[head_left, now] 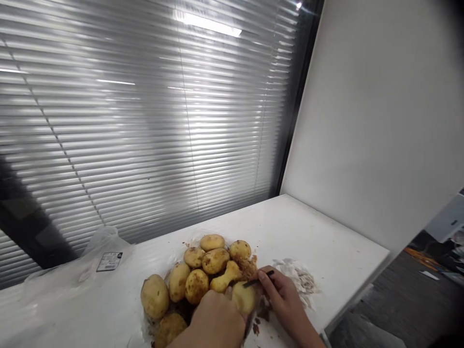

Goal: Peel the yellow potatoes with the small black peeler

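My left hand (216, 320) is closed around a pale yellow potato (243, 297) that looks peeled on the side I see. My right hand (286, 298) pinches a thin dark peeling tool (258, 279) lying across the top of that potato. Its exact shape is partly hidden by my fingers. Just beyond, an irregular yellow potato (226, 276) rests beside brown shavings (248, 267). Several more potatoes, among them a large one (154, 296) at the left, are piled on clear plastic. Many have brown, dirty patches.
A white table (286, 227) carries everything. On its left lies a clear plastic bag (83, 270) with a printed label (109, 261). Pale scraps (303, 280) lie right of my right hand. Window blinds (152, 121) stand behind, and a white panel (373, 121) rises along the right.
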Tool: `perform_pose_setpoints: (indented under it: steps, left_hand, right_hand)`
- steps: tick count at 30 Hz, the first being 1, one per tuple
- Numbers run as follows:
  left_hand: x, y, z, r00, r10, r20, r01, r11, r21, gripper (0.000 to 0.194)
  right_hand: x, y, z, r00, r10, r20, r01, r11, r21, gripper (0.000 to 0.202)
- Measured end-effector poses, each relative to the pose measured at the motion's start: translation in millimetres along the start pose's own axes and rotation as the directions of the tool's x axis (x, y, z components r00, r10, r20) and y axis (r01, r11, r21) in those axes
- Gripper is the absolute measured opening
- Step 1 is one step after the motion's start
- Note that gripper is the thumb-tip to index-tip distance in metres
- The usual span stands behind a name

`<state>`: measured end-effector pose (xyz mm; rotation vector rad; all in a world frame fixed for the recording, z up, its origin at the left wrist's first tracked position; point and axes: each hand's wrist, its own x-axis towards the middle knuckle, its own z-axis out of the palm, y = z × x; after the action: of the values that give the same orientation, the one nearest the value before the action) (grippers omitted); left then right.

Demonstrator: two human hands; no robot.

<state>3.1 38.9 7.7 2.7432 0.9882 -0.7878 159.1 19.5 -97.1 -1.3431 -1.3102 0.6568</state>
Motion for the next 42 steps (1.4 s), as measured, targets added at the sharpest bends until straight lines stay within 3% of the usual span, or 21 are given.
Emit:
perform_pose_setpoints:
  steps: [2, 6, 12, 15, 19, 24, 27, 30, 32, 36, 40, 42]
  left_hand:
    - [0.3, 0.2, 0.1, 1.000, 0.000, 0.016, 0.000, 1.000, 0.003, 0.036]
    - [0.9, 0.5, 2.4, 1.000, 0.019, 0.009, -0.019, 1.000, 0.010, 0.040]
    - [0.7, 0.5, 3.6, 0.999, 0.033, 0.002, -0.033, 0.999, -0.002, 0.045]
    - [1.1, 0.9, 2.2, 1.000, 0.026, 0.005, -0.026, 0.999, -0.019, 0.049]
    - [2.3, 1.9, 2.0, 1.000, 0.026, 0.015, -0.026, 0.999, -0.023, 0.046]
    - [2.7, 3.0, 2.7, 1.000, 0.014, 0.022, -0.013, 0.999, -0.047, 0.048]
    - [2.3, 3.1, 2.3, 0.999, 0.004, 0.039, -0.003, 0.999, -0.032, 0.049]
    - [2.4, 2.8, 3.7, 0.999, 0.014, 0.036, -0.013, 0.999, -0.031, 0.048]
    - [2.9, 2.6, 5.7, 0.999, 0.026, 0.023, -0.025, 0.999, -0.030, 0.049]
    - [4.6, 2.8, 9.2, 1.000, 0.023, 0.017, -0.022, 0.999, -0.033, 0.051]
    - [5.4, 3.2, 9.4, 1.000, 0.022, 0.006, -0.022, 0.999, -0.036, 0.051]
    - [5.2, 3.4, 9.1, 1.000, 0.020, 0.007, -0.020, 0.999, -0.028, 0.049]
  right_hand:
    - [-0.4, 2.2, -0.8, 1.000, -0.002, 0.030, 0.002, 1.000, 0.024, 0.046]
    - [-0.7, 4.9, -4.8, 0.999, -0.009, -0.037, 0.008, 1.000, -0.021, 0.045]
    - [-4.4, 0.6, -8.9, 0.999, 0.004, 0.035, -0.003, 1.000, -0.026, 0.045]
    - [-5.7, -2.6, -10.1, 1.000, -0.024, -0.001, 0.023, 0.995, -0.095, 0.046]
    - [-7.0, -7.5, -9.4, 0.996, -0.067, 0.055, 0.074, 0.990, -0.124, 0.043]
    - [-8.1, -15.5, -12.3, 0.992, -0.129, -0.012, 0.123, 0.967, -0.225, 0.039]
    - [-8.7, -18.6, -14.4, 0.985, -0.160, 0.066, 0.171, 0.958, -0.229, 0.037]
    - [-9.4, -19.7, -14.9, 0.978, -0.205, 0.028, 0.205, 0.940, -0.274, 0.034]
    - [-10.6, -20.3, -14.8, 0.978, -0.206, -0.015, 0.193, 0.937, -0.291, 0.034]
    - [-14.8, -19.2, -14.4, 0.976, -0.206, 0.076, 0.219, 0.942, -0.253, 0.033]
    - [-17.5, -16.3, -15.1, 0.980, -0.201, -0.001, 0.193, 0.942, -0.276, 0.033]
    - [-18.1, -16.7, -15.6, 0.987, -0.162, 0.019, 0.161, 0.954, -0.253, 0.035]
